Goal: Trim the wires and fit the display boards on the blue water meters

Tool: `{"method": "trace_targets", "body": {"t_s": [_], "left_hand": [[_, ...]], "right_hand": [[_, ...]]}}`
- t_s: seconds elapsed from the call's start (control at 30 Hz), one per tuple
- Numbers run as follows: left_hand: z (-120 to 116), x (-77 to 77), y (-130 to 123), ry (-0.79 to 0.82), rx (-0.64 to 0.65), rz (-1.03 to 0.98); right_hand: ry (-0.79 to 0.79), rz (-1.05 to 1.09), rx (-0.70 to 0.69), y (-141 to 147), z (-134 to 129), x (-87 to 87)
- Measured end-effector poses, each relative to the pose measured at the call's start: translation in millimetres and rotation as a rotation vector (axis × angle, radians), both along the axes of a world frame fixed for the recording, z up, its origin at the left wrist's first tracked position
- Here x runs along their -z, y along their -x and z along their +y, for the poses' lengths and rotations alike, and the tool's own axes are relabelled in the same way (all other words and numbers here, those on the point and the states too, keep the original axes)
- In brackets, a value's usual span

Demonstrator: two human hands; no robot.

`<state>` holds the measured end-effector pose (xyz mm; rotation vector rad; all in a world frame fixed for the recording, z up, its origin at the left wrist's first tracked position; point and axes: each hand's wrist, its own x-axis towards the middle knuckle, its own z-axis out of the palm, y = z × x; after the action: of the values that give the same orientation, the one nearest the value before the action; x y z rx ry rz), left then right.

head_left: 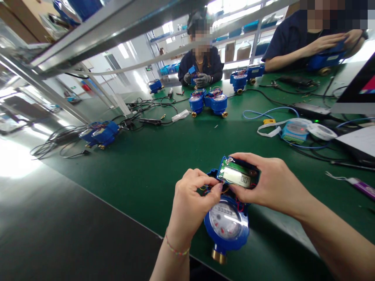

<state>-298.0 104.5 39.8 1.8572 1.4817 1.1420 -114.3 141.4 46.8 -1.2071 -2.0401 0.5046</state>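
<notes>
My right hand (271,183) grips a blue-cased circuit module (236,175) with a lit display, tilted above the meter. My left hand (195,199) is pinched at the module's lower left corner, near thin coloured wires; what is between the fingertips is too small to tell. Below both hands, the blue water meter (227,222) lies on the green table with its round dial facing up and its brass fitting toward me. Red and yellow wires run between the module and the meter.
Two blue meters (208,102) stand mid-table, with more at the left (99,134). Black cables (152,104) run across the far side. A light-blue device (295,130), tape and a purple packet (363,188) lie at the right. Two people work opposite under a metal shelf beam (111,33).
</notes>
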Motion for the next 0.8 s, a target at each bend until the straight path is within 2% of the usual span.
{"method": "trace_targets", "body": {"t_s": [0.27,0.4,0.8], "left_hand": [[-0.6,1.0,-0.6,0.045,0.038,-0.006],[0.2,4.0,0.2,0.107,0.070,-0.095],[1.9,4.6,-4.5,0.126,0.034,-0.081]], "right_hand": [[-0.028,-0.013,0.003,0.4,1.7,1.3],[-0.010,-0.011,-0.005,0.0,2.0,1.8],[-0.039,-0.007,-0.007,0.0,-0.3,0.9]]}}
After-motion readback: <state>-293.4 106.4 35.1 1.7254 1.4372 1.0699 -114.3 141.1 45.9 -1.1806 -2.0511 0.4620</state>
